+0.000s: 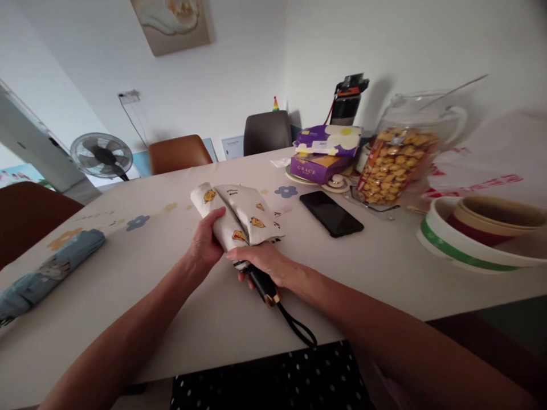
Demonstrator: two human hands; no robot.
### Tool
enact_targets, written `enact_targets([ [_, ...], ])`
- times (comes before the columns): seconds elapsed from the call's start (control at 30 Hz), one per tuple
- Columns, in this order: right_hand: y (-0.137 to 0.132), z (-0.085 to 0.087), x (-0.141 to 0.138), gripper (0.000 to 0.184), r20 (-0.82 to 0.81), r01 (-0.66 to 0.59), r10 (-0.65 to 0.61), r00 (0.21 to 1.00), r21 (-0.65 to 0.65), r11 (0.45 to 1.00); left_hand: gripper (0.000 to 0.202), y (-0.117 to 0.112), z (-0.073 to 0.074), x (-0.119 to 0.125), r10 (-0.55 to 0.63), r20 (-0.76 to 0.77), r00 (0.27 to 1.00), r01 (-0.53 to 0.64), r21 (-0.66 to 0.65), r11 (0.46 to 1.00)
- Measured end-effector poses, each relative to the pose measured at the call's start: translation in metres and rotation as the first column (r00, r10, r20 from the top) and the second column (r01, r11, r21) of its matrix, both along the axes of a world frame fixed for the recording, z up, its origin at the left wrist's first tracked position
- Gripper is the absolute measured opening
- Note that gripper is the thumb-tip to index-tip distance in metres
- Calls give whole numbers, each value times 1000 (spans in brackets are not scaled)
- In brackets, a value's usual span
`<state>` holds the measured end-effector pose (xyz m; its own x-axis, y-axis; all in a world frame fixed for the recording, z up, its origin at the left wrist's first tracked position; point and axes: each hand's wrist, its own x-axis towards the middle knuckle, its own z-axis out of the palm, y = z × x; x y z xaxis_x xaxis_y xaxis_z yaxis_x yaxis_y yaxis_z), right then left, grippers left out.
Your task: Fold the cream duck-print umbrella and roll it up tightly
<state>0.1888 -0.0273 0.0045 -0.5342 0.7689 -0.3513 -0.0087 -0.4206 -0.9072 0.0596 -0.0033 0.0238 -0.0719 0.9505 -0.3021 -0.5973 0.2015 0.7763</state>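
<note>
A cream folding umbrella (233, 213) with small yellow-orange prints is in both my hands, just above the table. Its canopy is partly wrapped, with a loose fold on the right side. My left hand (207, 239) is closed round the canopy on the left, thumb on top. Lower down, my right hand (265, 262) grips the canopy's base beside the black handle (261, 285), which points toward me with its wrist strap hanging. Some fingers of both hands are hidden underneath. To the left lies a blue folding umbrella (55, 270), rolled up.
On the white table (183, 324) lie a black phone (331, 213) and glasses (374, 206). Behind them stand purple tissue packs (320, 165), a black bottle (345, 105) and a snack jar (397, 165). Paper bowls (465, 245) and a plastic bag (496, 154) are at right.
</note>
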Motion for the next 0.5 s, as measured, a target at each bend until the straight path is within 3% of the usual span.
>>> enact_targets([
  [0.5,-1,-4,-4,25,-18,67,-66,998,58,996,47,7,-17,-4,-82,-86,993,86,44,995],
])
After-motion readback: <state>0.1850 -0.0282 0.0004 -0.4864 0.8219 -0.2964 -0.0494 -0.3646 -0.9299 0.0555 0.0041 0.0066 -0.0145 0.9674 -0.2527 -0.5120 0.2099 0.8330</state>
